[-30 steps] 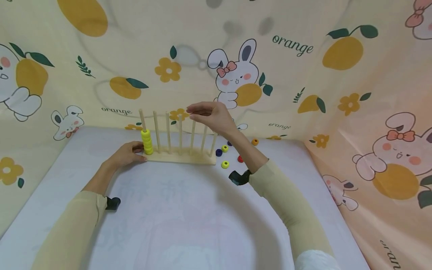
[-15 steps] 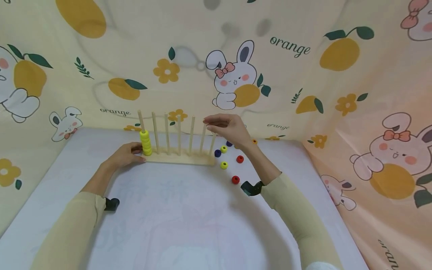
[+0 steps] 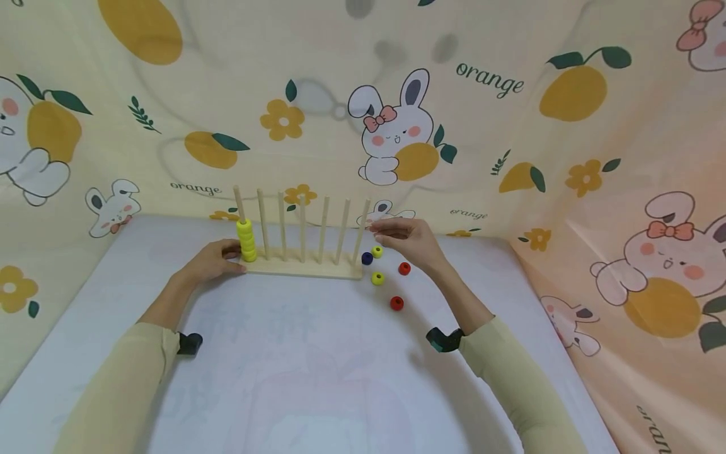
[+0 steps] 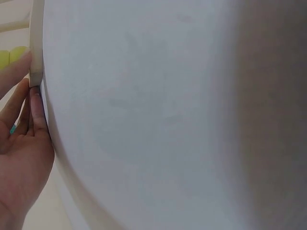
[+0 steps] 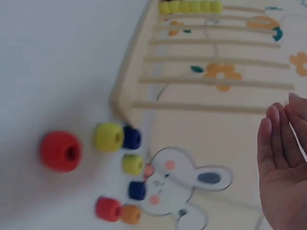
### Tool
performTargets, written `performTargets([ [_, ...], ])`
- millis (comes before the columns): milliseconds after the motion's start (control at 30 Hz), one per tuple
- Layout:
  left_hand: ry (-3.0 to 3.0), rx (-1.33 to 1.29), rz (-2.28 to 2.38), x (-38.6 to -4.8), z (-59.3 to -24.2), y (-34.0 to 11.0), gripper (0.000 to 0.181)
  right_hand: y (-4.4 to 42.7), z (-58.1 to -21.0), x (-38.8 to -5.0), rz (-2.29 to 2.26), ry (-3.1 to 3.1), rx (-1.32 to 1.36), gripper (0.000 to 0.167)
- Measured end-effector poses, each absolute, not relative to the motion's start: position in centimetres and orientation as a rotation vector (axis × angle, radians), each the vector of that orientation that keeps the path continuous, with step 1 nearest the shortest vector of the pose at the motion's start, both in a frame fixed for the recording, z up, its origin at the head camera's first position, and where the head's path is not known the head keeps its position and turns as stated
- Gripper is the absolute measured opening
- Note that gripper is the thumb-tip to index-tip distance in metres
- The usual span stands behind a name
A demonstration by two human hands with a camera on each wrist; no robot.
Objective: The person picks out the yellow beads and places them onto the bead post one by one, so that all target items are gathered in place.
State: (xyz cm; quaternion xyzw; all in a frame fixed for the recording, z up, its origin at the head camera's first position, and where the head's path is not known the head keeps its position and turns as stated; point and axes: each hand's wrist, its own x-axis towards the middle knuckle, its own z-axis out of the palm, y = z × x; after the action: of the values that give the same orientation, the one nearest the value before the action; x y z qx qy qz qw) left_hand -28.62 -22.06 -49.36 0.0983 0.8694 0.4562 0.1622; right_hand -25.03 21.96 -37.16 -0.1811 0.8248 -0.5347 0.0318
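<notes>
A wooden peg rack (image 3: 303,270) with a row of upright pegs stands near the back of the table. Yellow beads (image 3: 246,241) are stacked on its leftmost peg. My left hand (image 3: 208,260) holds the left end of the rack's base, thumb on one side and fingers at the end, as the left wrist view shows. Just right of the rightmost peg (image 3: 362,232), my right hand (image 3: 413,243) is raised above the table. No bead shows in it, and its fingers (image 5: 276,136) look nearly straight in the right wrist view.
Loose beads lie right of the rack: a yellow bead (image 3: 377,278), another yellow bead (image 3: 377,252), a dark blue bead (image 3: 367,258) and two red ones, the nearer red bead (image 3: 397,303) in front. The right wrist view adds an orange bead (image 5: 130,214) and a second blue bead (image 5: 137,190). A printed cloth (image 3: 317,57) hangs behind.
My right hand has moved right and down along the row of pegs, from the middle ones to beyond the rightmost. My left hand has stayed on the rack's end.
</notes>
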Motion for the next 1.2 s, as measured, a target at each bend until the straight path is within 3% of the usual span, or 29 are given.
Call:
performTargets([
  [733, 2.474, 0.298, 1.318, -28.7, -49.4, -22.2, 0.077, 25.0, -46.5, -22.9, -1.798, 2.512, -0.311, 0.033],
  [1200, 2.488, 0.305, 1.310, -28.7, -49.4, -22.0, 0.076, 24.6, -49.1, -22.9, -1.506, 2.568, -0.141, 0.040],
])
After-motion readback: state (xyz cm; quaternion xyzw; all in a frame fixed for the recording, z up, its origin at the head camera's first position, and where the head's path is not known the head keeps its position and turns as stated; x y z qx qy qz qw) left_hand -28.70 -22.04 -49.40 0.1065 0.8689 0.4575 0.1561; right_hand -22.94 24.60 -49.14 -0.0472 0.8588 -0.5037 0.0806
